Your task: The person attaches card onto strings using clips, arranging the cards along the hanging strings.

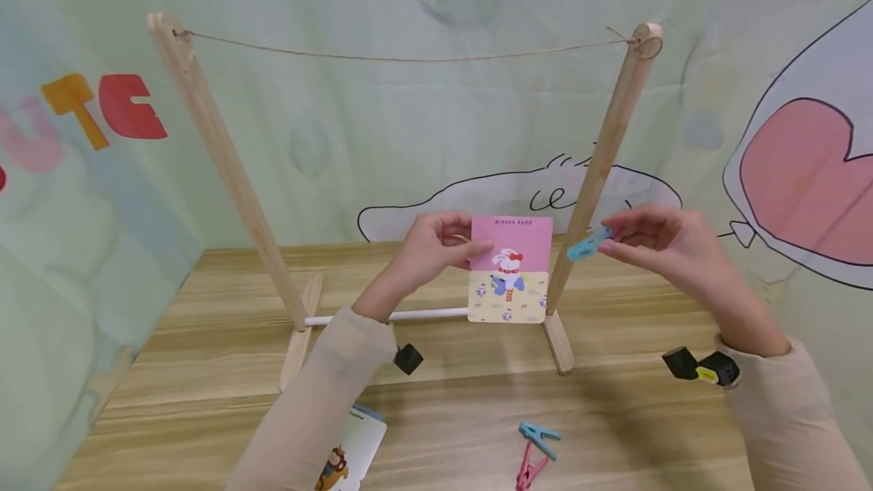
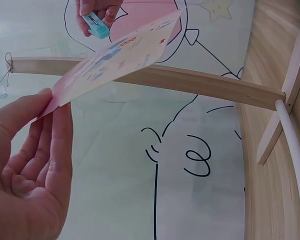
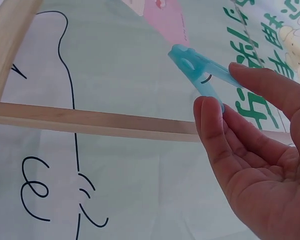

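A: Where's the card?
B: The pink-and-yellow rabbit card (image 1: 510, 271) is right of centre in the head view, upright, in front of the foot of the right wooden post (image 1: 607, 150).
A: What has it?
B: The left hand (image 1: 446, 245) pinches its left edge on the pink half, thumb on the printed face and fingers behind.
A: And the right hand (image 1: 658, 245)?
B: It holds a light-blue clothespin (image 3: 197, 70) by the handle ends, thumb on one, fingertips on the other. The handles stand apart. In the head view its far end is near the card's right edge, with a gap between.
A: What's above?
B: A twine line (image 1: 409, 60) sags slightly across the upper part of the frame, tied from the left wooden post (image 1: 232, 165) to the right one. A white rod (image 1: 436, 314) runs low between the posts, partly behind the card.
A: And at the bottom of the frame?
B: On the wood-grain table (image 1: 450, 438), a blue clothespin (image 1: 541, 438) touches a pink clothespin (image 1: 530, 470), right of centre. Left of centre lies a white picture card (image 1: 358, 445), partly hidden by the left sleeve (image 1: 307, 408).
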`<state>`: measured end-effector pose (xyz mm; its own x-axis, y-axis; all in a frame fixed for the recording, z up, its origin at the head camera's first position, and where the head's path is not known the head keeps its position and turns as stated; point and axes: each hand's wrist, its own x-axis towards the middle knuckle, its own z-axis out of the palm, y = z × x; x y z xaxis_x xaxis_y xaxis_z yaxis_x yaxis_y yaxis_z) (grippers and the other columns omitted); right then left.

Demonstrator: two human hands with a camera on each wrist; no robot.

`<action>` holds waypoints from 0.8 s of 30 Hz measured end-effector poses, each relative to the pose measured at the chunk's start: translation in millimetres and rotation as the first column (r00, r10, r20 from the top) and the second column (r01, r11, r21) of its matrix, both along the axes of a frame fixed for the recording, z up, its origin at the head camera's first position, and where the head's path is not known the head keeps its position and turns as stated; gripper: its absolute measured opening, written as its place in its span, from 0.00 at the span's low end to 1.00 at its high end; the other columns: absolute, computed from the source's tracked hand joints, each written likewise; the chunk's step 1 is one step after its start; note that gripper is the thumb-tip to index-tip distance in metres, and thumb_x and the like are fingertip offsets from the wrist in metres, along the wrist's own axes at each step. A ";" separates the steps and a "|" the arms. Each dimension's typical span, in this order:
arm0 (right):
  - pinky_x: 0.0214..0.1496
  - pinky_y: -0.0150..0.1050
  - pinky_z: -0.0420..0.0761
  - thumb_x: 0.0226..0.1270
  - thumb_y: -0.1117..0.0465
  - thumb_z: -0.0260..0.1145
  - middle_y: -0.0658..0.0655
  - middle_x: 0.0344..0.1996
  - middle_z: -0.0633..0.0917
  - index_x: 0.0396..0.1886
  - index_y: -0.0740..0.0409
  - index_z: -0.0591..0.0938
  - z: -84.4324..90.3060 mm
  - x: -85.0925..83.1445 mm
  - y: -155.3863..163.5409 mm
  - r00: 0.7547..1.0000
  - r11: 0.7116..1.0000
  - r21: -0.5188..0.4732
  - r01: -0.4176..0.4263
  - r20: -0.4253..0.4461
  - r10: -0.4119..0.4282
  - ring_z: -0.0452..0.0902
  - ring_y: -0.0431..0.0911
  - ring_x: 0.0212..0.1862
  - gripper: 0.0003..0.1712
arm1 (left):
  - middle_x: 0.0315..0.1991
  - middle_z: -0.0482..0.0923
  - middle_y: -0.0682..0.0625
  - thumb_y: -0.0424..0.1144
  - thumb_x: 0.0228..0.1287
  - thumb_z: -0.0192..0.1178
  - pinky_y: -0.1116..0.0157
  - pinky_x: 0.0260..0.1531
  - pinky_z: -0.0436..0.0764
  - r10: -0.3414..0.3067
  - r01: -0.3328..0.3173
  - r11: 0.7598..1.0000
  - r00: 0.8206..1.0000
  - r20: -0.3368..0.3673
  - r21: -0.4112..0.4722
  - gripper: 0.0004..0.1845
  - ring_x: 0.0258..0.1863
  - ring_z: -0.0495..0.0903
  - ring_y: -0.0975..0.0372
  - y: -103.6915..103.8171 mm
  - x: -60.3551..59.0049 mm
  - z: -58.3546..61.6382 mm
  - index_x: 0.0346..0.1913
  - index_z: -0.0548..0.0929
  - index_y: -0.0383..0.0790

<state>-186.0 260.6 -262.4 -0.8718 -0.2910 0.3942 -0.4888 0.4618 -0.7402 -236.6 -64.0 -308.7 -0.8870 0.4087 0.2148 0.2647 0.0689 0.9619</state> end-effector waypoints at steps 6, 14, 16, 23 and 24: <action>0.39 0.30 0.84 0.59 0.73 0.73 0.52 0.37 0.88 0.48 0.69 0.84 12.4 2.8 -0.9 1.000 1.000 -0.013 0.008 -0.021 -0.008 0.85 0.42 0.35 0.16 | 0.40 0.83 0.41 0.33 0.61 0.71 0.57 0.37 0.87 -0.014 0.014 1.000 1.000 -0.007 0.009 0.14 0.35 0.87 0.53 5.3 -3.5 5.9 0.47 0.84 0.32; 0.38 0.26 0.83 0.57 0.77 0.72 0.51 0.38 0.88 0.48 0.70 0.84 32.2 5.7 -0.9 0.995 1.000 -0.008 -0.009 -0.099 0.008 0.84 0.40 0.36 0.17 | 0.41 0.83 0.42 0.34 0.61 0.71 0.57 0.37 0.87 -0.025 0.025 1.000 0.999 -0.020 -0.005 0.14 0.35 0.87 0.53 11.7 -5.6 14.4 0.47 0.84 0.33; 0.36 0.26 0.82 0.57 0.78 0.72 0.52 0.39 0.88 0.48 0.71 0.83 38.2 6.9 -0.9 0.994 1.000 -0.025 -0.016 -0.104 0.014 0.84 0.40 0.36 0.17 | 0.41 0.83 0.42 0.34 0.61 0.71 0.57 0.37 0.87 -0.032 0.032 0.999 0.999 -0.023 -0.003 0.14 0.36 0.87 0.53 12.9 -6.7 16.4 0.47 0.83 0.33; 0.37 0.26 0.83 0.56 0.81 0.71 0.55 0.38 0.88 0.47 0.73 0.83 57.9 5.9 -2.5 0.989 0.993 -0.090 -0.074 -0.131 0.062 0.85 0.42 0.35 0.18 | 0.40 0.83 0.41 0.33 0.61 0.71 0.57 0.36 0.87 -0.036 0.036 0.999 0.999 -0.041 0.010 0.13 0.34 0.87 0.54 15.2 -9.8 22.7 0.47 0.84 0.32; 0.38 0.26 0.83 0.56 0.81 0.71 0.56 0.38 0.88 0.47 0.74 0.83 60.2 5.4 -2.6 0.988 0.991 -0.099 -0.084 -0.136 0.070 0.85 0.42 0.35 0.18 | 0.40 0.83 0.41 0.33 0.61 0.71 0.57 0.36 0.87 -0.035 0.035 0.999 0.998 -0.044 0.010 0.13 0.34 0.86 0.54 15.5 -10.3 23.8 0.47 0.84 0.32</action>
<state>-180.5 257.9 -202.2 -0.7864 -0.3067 0.5362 -0.6168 0.3422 -0.7088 -246.9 -48.5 -285.0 -0.8617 0.4369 0.2579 0.3088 0.0482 0.9499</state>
